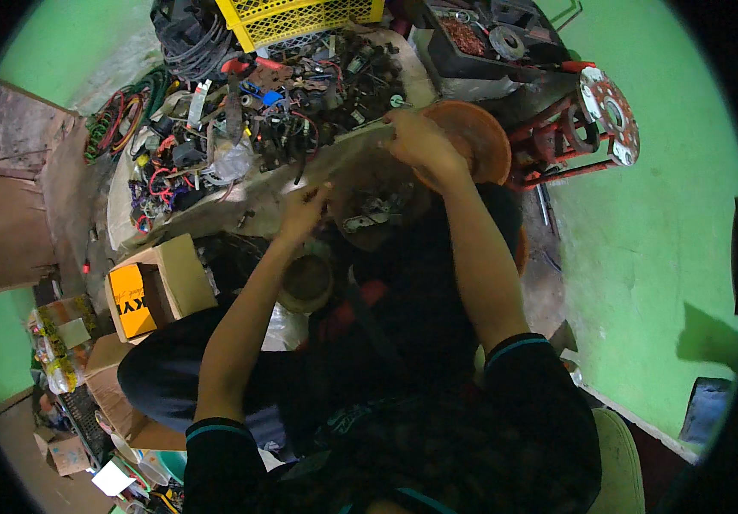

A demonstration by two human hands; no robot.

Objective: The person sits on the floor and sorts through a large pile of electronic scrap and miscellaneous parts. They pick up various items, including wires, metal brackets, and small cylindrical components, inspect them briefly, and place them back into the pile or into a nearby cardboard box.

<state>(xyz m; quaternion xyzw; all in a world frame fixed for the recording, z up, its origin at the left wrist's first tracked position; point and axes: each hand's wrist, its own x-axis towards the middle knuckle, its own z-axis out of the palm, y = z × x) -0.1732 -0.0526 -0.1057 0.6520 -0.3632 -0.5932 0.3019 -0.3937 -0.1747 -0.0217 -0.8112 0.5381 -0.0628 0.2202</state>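
My left hand (302, 214) is in front of the near edge of a large pile of small electrical scrap and wires (292, 111). Its fingers are curled together, and whatever they may hold is too small and dim to make out. Farther right, my right hand (425, 146) is closed near the pile's right corner, beside an orange basin (485, 137). I cannot tell what is in its fingers. Between and below the hands, a dark container (369, 236) holds a few small metal pieces (365, 221).
A yellow plastic crate (300, 21) stands behind the pile, with a black tray of parts (472, 51) to its right. A red metal frame (575, 128) stands by the green wall (652, 240). At left are an open cardboard box (185, 274) and coiled wires (125, 116). A round bowl (307, 281) sits near my legs.
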